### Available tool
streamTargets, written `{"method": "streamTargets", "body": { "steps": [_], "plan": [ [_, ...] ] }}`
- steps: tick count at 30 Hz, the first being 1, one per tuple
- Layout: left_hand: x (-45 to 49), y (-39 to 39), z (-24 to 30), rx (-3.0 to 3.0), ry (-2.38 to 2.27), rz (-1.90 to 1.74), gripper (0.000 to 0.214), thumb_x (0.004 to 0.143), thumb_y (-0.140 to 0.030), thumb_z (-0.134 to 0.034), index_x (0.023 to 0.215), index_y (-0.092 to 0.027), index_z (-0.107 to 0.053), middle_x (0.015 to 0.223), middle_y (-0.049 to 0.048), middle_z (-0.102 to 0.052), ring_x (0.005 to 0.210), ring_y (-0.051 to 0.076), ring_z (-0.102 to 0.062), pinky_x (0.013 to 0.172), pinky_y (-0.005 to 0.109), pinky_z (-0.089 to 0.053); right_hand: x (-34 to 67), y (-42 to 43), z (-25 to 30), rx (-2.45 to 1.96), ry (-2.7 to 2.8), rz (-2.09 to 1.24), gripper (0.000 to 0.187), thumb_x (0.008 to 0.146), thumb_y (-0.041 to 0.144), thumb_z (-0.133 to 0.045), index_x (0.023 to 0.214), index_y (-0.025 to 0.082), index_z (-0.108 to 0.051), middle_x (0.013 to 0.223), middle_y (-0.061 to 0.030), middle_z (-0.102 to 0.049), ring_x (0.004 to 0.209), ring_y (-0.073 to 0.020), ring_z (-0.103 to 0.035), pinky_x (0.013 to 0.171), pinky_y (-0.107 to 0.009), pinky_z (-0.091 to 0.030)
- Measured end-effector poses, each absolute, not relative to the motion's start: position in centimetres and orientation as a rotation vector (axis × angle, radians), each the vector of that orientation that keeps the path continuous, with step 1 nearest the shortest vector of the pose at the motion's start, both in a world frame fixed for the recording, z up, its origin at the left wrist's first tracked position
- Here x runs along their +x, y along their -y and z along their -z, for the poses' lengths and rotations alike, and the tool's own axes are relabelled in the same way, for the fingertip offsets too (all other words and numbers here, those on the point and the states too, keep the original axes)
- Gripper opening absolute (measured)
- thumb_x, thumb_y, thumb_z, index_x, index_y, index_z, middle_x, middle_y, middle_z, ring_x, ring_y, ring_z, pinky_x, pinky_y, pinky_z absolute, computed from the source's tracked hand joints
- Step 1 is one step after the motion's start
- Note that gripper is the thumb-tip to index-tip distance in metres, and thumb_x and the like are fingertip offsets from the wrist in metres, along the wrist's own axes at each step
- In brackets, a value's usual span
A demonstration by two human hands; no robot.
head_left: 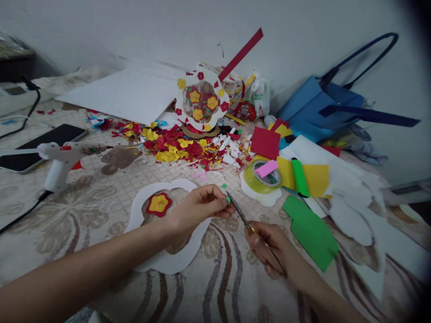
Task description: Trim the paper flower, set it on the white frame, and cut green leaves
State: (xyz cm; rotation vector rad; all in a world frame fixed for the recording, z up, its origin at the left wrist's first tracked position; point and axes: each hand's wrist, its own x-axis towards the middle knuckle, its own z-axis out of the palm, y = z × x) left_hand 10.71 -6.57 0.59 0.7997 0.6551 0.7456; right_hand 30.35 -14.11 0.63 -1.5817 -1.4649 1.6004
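Fingers (215, 197) of the left hand (195, 211) are pinching together on a tiny green scrap (228, 200), thumb and forefinger clamping it by its left edge, just above the bedspread (101, 197) toward its near edge. The right hand (269, 251) is closing around the handles of the scissors (239, 211), and the blades are pointing up and left, with their tip right at the scrap. I cannot tell whether the blades are parted.

That scrap is looking feather-light and thin. My guess is that it will bend and flutter at a breath and slip easily from a loose pinch, so the hold belongs at the very rim, well clear of the blades.

Under the left wrist a white flower-shaped cut-out (134, 215) is lying flat, with a red-and-yellow paper flower (158, 204) showing in its middle. A green sheet (311, 233) is resting just to the right of the right hand. A tape roll (266, 177) and a green marker (299, 177) are sitting beyond it. Red and yellow clippings (175, 146) are heaping up mid-bedspread, and a glue gun (59, 161) is lying near the left edge.
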Motion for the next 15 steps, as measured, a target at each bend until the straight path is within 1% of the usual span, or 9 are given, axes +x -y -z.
{"method": "streamTargets", "body": {
  "steps": [5,9,12,15],
  "plan": [
    [10.66,6.47,-0.54,0.796,-0.635,-0.730,0.022,0.074,-0.026,-0.071,0.076,-0.013,-0.053,0.077,0.0043,-0.068,0.072,0.011,-0.064,0.077,0.027,-0.050,30.16,14.08,-1.29,-1.560,1.401,-1.663,0.053,0.076,0.069,-0.054,0.062,0.020,-0.039,0.043,0.0076,-0.035,0.038,-0.0061,-0.029,0.036,-0.017,-0.026],
    [10.64,6.47,-0.57,0.793,-0.633,-0.718,0.023,0.073,-0.026,-0.072,0.076,-0.013,-0.053,0.077,0.0043,-0.069,0.072,0.011,-0.065,0.075,0.026,-0.050,30.21,14.30,-1.61,-1.516,1.486,-1.641,0.053,0.080,0.070,-0.047,0.064,0.020,-0.040,0.046,0.0072,-0.035,0.039,-0.0057,-0.027,0.036,-0.017,-0.024],
    [10.63,6.49,-0.68,0.798,-0.636,-0.701,0.023,0.073,-0.025,-0.072,0.076,-0.013,-0.053,0.077,0.0041,-0.069,0.073,0.011,-0.065,0.073,0.024,-0.049,30.41,14.37,-1.56,-1.500,1.539,-1.636,0.056,0.081,0.073,-0.042,0.065,0.019,-0.040,0.047,0.0069,-0.036,0.039,-0.0057,-0.028,0.036,-0.017,-0.025],
    [10.63,6.46,-0.71,0.805,-0.634,-0.697,0.023,0.072,-0.026,-0.072,0.075,-0.013,-0.054,0.076,0.0037,-0.069,0.073,0.011,-0.065,0.072,0.024,-0.049,30.50,14.31,-1.56,-1.517,1.542,-1.636,0.055,0.080,0.072,-0.045,0.065,0.020,-0.039,0.047,0.0069,-0.035,0.039,-0.0057,-0.029,0.036,-0.017,-0.026]
  ]
}}
